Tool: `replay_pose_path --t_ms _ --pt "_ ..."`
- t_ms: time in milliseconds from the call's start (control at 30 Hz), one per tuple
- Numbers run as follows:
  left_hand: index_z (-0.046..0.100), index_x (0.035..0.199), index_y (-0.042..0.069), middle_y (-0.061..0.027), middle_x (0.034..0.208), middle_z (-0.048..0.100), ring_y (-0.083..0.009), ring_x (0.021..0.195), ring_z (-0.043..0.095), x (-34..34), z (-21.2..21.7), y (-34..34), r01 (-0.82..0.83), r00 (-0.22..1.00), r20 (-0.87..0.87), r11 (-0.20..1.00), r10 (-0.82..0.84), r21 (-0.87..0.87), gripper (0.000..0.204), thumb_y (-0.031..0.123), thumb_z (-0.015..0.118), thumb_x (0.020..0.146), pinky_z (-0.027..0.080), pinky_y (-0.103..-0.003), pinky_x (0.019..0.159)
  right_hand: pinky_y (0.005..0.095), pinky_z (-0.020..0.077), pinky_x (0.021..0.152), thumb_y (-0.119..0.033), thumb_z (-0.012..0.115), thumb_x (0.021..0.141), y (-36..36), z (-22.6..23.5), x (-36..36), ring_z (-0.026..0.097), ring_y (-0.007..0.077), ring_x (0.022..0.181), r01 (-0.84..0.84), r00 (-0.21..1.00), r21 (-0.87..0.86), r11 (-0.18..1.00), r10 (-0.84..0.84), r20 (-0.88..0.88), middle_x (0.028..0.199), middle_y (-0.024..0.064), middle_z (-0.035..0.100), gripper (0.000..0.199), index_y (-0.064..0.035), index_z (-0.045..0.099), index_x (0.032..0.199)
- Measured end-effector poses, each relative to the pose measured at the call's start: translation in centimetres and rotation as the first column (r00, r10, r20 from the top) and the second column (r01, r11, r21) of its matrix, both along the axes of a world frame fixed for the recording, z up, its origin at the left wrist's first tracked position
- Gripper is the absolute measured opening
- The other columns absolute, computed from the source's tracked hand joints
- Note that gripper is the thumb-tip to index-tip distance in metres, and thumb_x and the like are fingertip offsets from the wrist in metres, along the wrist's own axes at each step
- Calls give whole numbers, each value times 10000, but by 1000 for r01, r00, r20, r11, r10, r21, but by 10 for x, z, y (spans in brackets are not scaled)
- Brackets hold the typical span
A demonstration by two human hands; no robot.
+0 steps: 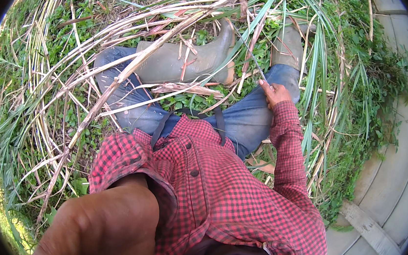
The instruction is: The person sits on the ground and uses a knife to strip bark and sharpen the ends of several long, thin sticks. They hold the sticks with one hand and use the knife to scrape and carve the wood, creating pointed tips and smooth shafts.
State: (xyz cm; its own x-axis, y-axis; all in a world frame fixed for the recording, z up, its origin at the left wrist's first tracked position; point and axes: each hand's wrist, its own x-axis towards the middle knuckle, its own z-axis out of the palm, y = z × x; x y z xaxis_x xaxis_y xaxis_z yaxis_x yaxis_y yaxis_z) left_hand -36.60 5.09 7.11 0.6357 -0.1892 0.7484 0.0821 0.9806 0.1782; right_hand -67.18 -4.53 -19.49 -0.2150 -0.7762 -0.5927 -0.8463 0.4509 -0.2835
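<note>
Raised close to the camera at the lower left, my left hand (101, 223) shows its wrist and the heel of the palm; its fingers run out of the picture. My right hand (275, 93) rests over my right knee, closed around what looks like a knife (256, 63) with a thin grey blade pointing up and left. The handle is hidden in the fist. Beyond the blade lie long green leaf blades (313, 64) and dry stalks (126, 71). Some stalks cross my left leg.
I sit on weedy ground with my legs bent, in rubber boots (191, 60) and jeans (244, 121). A bundle of long dry stems (33, 62) curves along the left. On the right stands a pale plank wall (392, 165) with vines growing against it.
</note>
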Motion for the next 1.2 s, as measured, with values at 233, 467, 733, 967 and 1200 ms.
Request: replay_pose_path --t_ms 233,467,733,967,1200 --pt "534 967 -2 -99 837 549 -175 767 515 39 -55 -12 -107 932 361 966 15 236 378 343 422 863 398 -298 676 423 438 725 -637 458 740 3 -2 -4 583 378 772 -51 999 -95 994 52 9 738 230 601 680 19 626 805" --pt "527 942 -9 -66 727 552 -131 638 542 89 -181 32 540 771 -564 -166 -295 825 412 381 395 912 448 -232 543 439 459 703 -561 490 782 1 54 39 595 380 751 -396 918 -265 879 373 -134 714 200 611 566 -9 593 851" --pt "340 1284 112 -167 1245 405 -283 1217 342 122 -251 55 711 632 -775 391 11 585 547 319 565 830 289 -450 1019 426 476 732 -715 372 742 -157 57 83 613 331 779 -636 771 -248 731 599 -214 795 238 615 800 30 610 913" --pt "405 1209 96 -137 1283 409 -245 1197 384 151 -249 0 570 784 -621 398 0 719 395 306 483 884 297 -427 1016 331 395 410 -585 530 748 -293 88 70 445 159 427 46 992 -368 929 1 126 547 79 482 559 -29 549 688" --pt "443 1041 -11 -197 1148 507 -285 1120 468 182 -239 -55 460 815 -580 597 11 658 295 245 466 897 367 -418 997 430 465 770 -610 383 814 -125 78 120 611 328 804 -529 848 -294 796 484 -214 847 201 620 673 -19 550 1088"
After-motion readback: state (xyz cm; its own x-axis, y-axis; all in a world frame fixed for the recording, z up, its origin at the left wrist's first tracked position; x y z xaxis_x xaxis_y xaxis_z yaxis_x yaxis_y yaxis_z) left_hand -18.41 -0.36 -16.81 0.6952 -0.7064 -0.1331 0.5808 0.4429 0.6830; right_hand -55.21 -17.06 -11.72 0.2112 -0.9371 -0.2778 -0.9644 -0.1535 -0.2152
